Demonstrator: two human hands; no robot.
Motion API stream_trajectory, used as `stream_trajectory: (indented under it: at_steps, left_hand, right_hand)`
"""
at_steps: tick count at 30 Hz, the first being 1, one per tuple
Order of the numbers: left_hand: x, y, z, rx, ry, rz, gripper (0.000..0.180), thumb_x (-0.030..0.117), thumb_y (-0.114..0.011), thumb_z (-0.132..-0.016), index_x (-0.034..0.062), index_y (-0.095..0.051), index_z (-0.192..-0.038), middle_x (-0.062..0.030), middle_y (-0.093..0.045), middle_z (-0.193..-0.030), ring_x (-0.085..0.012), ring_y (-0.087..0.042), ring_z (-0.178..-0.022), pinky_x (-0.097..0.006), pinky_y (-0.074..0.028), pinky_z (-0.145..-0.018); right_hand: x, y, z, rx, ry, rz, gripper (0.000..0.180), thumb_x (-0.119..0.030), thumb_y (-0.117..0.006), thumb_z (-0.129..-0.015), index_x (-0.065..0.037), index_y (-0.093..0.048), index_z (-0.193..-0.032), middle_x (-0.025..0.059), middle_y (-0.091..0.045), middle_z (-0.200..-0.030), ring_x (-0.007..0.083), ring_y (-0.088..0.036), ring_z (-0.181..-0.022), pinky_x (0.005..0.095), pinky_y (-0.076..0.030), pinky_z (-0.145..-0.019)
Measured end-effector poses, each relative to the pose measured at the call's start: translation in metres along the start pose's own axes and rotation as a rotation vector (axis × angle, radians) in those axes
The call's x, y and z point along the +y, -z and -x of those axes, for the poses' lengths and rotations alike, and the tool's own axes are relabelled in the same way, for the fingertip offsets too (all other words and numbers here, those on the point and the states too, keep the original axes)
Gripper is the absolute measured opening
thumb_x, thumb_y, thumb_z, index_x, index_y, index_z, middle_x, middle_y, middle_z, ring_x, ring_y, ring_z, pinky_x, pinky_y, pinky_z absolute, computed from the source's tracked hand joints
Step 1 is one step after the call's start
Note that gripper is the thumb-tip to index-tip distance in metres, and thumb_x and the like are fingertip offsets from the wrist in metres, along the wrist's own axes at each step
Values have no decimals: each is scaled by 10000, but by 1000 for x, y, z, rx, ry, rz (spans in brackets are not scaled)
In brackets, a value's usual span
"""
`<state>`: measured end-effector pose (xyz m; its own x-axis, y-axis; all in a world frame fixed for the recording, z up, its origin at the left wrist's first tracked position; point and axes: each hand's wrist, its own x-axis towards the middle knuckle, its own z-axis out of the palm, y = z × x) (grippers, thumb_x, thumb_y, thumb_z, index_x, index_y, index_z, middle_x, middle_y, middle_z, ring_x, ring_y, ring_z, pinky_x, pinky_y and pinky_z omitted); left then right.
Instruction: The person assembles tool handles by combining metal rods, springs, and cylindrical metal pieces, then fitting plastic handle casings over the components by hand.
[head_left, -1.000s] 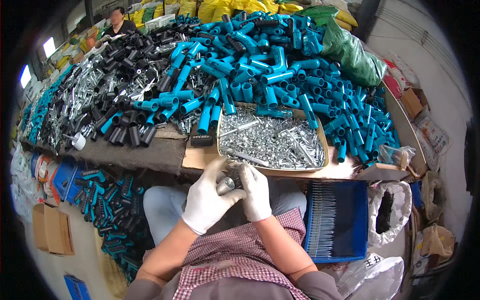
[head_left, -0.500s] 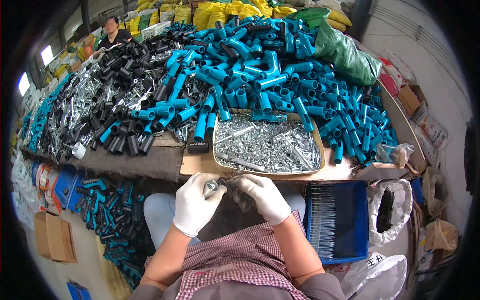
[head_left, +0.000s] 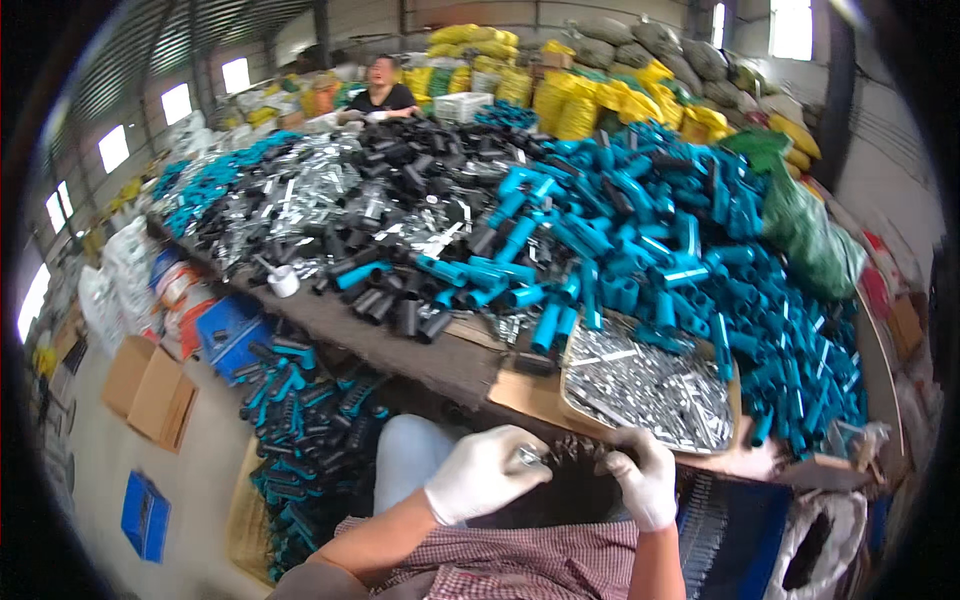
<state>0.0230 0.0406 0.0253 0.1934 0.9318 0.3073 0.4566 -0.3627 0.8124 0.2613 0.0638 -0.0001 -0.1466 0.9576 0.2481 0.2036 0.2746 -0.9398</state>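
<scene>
My left hand [head_left: 488, 474], in a white knit glove, is closed in a pinch at the bench's near edge. A shiny round-ended piece [head_left: 528, 456] shows at its fingertips, too blurred to name. Opposite, my right hand [head_left: 642, 480], gloved alike, has its fingers curled together; what they hold, if anything, is hidden. Small dark metal bits [head_left: 578, 448] show in the gap between both hands. Just beyond them stands a shallow tray [head_left: 738, 398] of small silvery metal parts. A heap of teal tubular housings [head_left: 690, 270] rises behind it.
Black tubular parts [head_left: 400, 300] and silvery metal pieces [head_left: 300, 190] cover the bench leftward. A white cup [head_left: 284, 280] stands near its edge. Black-and-teal handles [head_left: 300, 470] lie below left; a blue bin [head_left: 745, 530] sits at right. A person [head_left: 383, 95] is across the bench.
My view has swung left, so the bench appears shifted right. My hands have moved apart from each other. The dark cylinder with a round end at my left hand no longer shows clearly.
</scene>
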Motion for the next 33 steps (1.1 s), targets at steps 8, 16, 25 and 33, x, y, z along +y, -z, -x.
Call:
stream_trajectory:
  at_steps: [8, 16, 25, 33]
  left_hand:
    - [-13, -11, 5, 163, -44, 8, 242, 102, -792, -766, 28, -680, -967, -112, -699, -917, -216, -699, -819, -313, -546, -725]
    - [-23, 29, 10, -240, 258, 346, 252, 140, -747, -817, 30, -674, -1031, -67, -716, -883, -106, -652, -799, -282, -526, -753]
    - [-21, 18, 22, -338, 253, 294, 242, 163, -740, -833, 50, -650, -1027, -59, -676, -821, -155, -645, -671, -289, -507, -607]
    - [-32, 2, 39, -323, 684, 894, 194, 166, -642, -913, 60, -609, -1072, -24, -603, -768, -76, -497, -529, -231, -381, -449]
  right_hand:
    - [-6, -43, 16, -104, -312, -692, 372, -297, -654, -908, 34, -595, -1067, 116, -648, -885, 179, -593, -746, 298, -491, -680]
    - [-8, -6, 12, -641, -463, -552, 575, -370, -713, -879, 53, -559, -1236, 158, -667, -969, 218, -645, -773, 306, -529, -720]
    - [-11, -43, 26, -420, -171, -168, 487, -287, -789, -803, -40, -638, -1195, 99, -682, -1062, 187, -662, -888, 316, -541, -787]
    - [0, -54, 39, -117, 349, 329, 340, -110, -790, -668, -74, -706, -996, 104, -674, -853, 253, -662, -730, 351, -535, -673]
